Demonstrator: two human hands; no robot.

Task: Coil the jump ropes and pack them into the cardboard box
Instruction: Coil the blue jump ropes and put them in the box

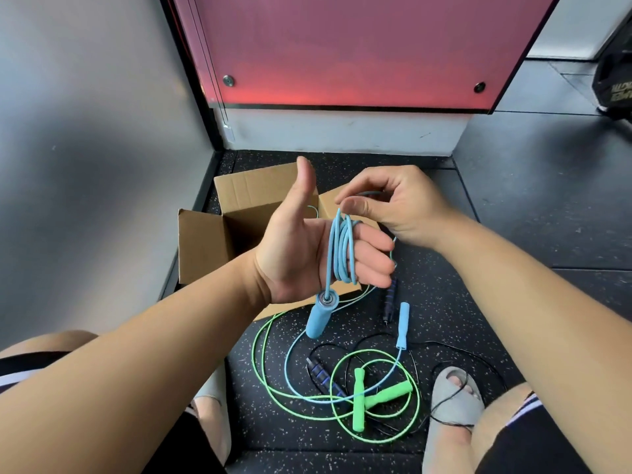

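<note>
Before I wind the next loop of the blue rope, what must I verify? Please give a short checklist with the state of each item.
1. Loops of the blue rope sit around the fingers of the left hand: ok.
2. The right hand pinches the rope above the loops: ok.
3. Slack on the floor is free of the green rope: not ok, they cross.
4. The cardboard box is open: ok.
5. Room inside the box: cannot tell, the hands hide it.

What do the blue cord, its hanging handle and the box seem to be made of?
The blue cord: probably plastic-coated, smooth with a slight sheen; handle: matte, perhaps foam or soft plastic, with a metal-looking bearing at the top; box: plain brown corrugated cardboard, creased flaps.
</note>
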